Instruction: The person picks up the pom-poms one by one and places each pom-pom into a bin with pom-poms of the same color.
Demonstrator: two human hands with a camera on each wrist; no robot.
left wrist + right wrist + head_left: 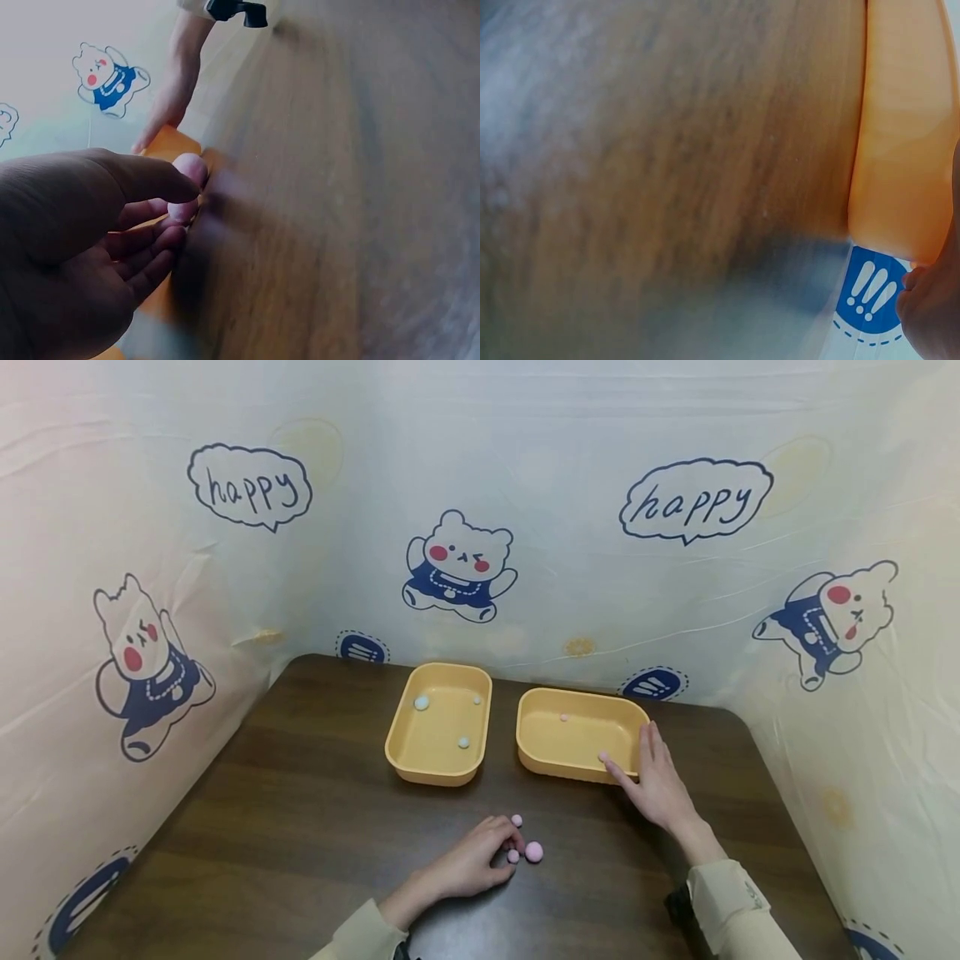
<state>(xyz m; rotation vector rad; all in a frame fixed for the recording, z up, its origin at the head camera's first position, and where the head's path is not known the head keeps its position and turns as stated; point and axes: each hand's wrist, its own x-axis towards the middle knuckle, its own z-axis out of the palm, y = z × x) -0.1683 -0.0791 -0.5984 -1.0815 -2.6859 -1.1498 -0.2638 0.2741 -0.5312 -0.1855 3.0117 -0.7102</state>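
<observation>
My left hand [476,858] is low over the table, its thumb and curled index finger on either side of a small pink ball [513,857]. A larger pink ball [534,852] lies just right of those fingertips, and another small pink ball [517,820] sits beyond them. In the left wrist view the thumb partly covers a pink ball [190,169]. My right hand [660,783], fingers extended, rests at the right end of a yellow tray [570,772]. That tray holds a tiny pink ball [564,717]; another pink ball [603,757] shows by the right thumb tip.
Left of that tray stands a second yellow tray [431,777] with pale blue balls, the largest [422,702] at its left side. Both trays stand toward the back of the dark wooden table [300,827]. A printed cloth [555,593] encloses the back and sides.
</observation>
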